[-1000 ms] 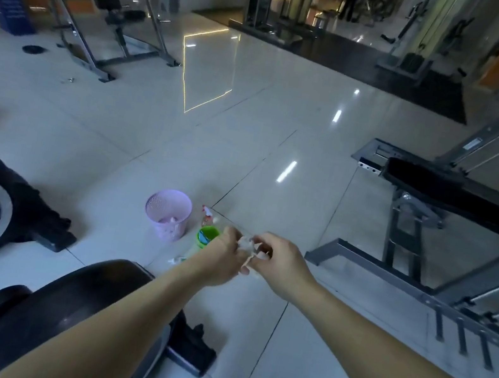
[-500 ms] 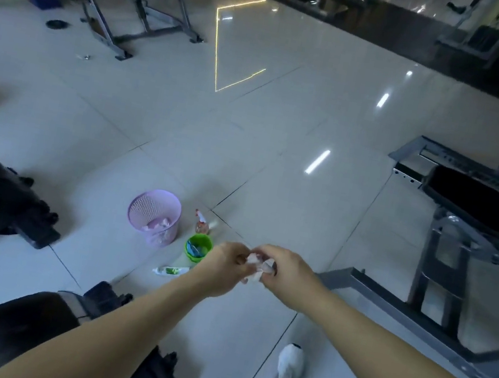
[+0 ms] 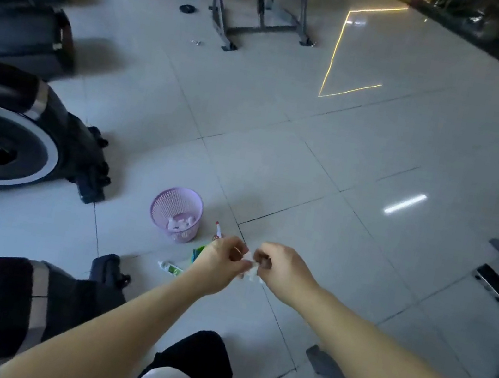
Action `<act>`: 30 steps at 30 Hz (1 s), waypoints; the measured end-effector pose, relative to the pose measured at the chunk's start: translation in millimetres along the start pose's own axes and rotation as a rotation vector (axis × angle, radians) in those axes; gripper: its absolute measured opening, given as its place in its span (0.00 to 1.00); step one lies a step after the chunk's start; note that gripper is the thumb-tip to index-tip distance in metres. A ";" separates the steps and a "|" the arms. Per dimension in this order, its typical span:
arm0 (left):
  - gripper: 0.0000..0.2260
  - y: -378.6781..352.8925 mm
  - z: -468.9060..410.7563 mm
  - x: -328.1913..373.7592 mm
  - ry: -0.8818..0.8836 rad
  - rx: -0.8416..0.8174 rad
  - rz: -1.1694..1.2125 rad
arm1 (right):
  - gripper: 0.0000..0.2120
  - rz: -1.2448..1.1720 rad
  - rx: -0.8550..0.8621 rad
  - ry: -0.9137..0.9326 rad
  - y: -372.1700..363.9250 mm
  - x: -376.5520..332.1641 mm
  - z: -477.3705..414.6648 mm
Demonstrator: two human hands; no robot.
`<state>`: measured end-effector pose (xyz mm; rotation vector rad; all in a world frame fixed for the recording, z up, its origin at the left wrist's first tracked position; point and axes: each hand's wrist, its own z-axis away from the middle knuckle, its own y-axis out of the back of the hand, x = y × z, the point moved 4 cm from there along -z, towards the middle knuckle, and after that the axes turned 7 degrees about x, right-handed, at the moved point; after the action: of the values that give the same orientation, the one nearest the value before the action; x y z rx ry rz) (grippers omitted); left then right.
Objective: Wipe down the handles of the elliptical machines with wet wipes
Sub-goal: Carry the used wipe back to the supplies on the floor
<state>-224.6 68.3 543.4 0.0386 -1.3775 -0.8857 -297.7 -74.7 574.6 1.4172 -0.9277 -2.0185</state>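
Since half a second ago the view has swung left and tipped down: the lilac basket now sits nearer the middle, the big flywheel housing fills more of the left edge, and the two hands have drawn slightly apart, stretching the wipe between them.

Nearest, the left hand (image 3: 222,259) and right hand (image 3: 277,268) are both curled, each pinching one end of a small crumpled wet wipe (image 3: 249,267) held in the air above the tiled floor (image 3: 363,162). How many fingers sit on it cannot be told. The wipe looks limp, thin and very light — it will sag and cling to itself, so it is best taken by opposite edges and pulled flat, then wrapped in the palm around a handle; a hard tug could tear it.

Just beyond the hands lie a small green-and-white tube (image 3: 170,268), a partly hidden green pack (image 3: 198,252) and a red-tipped spray bottle (image 3: 218,231). Next to them stands the lilac waste basket (image 3: 176,216), with crumpled white scraps inside. To the left are two dark elliptical machines (image 3: 10,140) — no handles are in view. Farther off stands a weight bench frame (image 3: 263,8).
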 end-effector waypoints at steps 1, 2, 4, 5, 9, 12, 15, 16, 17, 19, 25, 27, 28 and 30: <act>0.06 0.2 -11.8 3.0 0.010 0.021 -0.008 | 0.10 0.022 -0.012 0.018 4.5 2.0 -16.4; 0.06 0.6 -25.6 2.7 0.031 0.044 0.001 | 0.10 0.046 -0.031 0.041 7.7 3.1 -34.4; 0.07 3.2 -52.9 -0.8 0.090 0.086 0.027 | 0.09 0.086 -0.084 0.102 10.1 1.5 -71.5; 0.07 5.5 -68.0 -4.1 0.119 0.109 0.046 | 0.08 0.106 -0.110 0.135 10.4 -0.5 -91.5; 0.07 23.1 -139.5 -22.4 0.228 0.209 0.149 | 0.07 0.165 -0.194 0.250 8.5 -14.2 -182.0; 0.06 44.8 -197.6 -38.2 0.304 0.288 0.248 | 0.09 0.209 -0.268 0.308 10.0 -35.1 -256.9; 0.06 77.5 -246.6 -45.4 0.360 0.392 0.252 | 0.10 0.245 -0.338 0.343 9.7 -64.8 -324.9; 0.06 90.7 -258.8 -46.1 0.384 0.427 0.239 | 0.11 0.266 -0.364 0.360 7.7 -75.9 -345.3; 0.07 102.8 -269.0 -47.6 0.403 0.455 0.244 | 0.13 0.287 -0.393 0.376 4.7 -87.6 -363.9; 0.07 122.6 -283.6 -54.4 0.439 0.502 0.278 | 0.18 0.318 -0.467 0.414 -5.5 -110.2 -395.2; 0.07 163.3 -306.9 -93.7 0.595 0.720 0.394 | 0.24 0.440 -0.661 0.619 -59.2 -167.7 -470.7; 0.05 168.3 -311.1 -108.0 0.661 0.784 0.434 | 0.22 0.414 -0.730 0.671 -78.0 -180.3 -489.9; 0.03 169.2 -313.8 -115.8 0.706 0.832 0.461 | 0.20 0.399 -0.782 0.690 -90.0 -183.6 -499.9; 0.00 169.6 -324.9 -129.4 0.776 0.931 0.510 | 0.15 0.424 -0.856 0.741 -113.5 -188.8 -526.5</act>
<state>148.9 107.5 443.4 0.6446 -0.8745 0.2555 259.7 6.6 482.5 1.1620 0.0036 -1.1574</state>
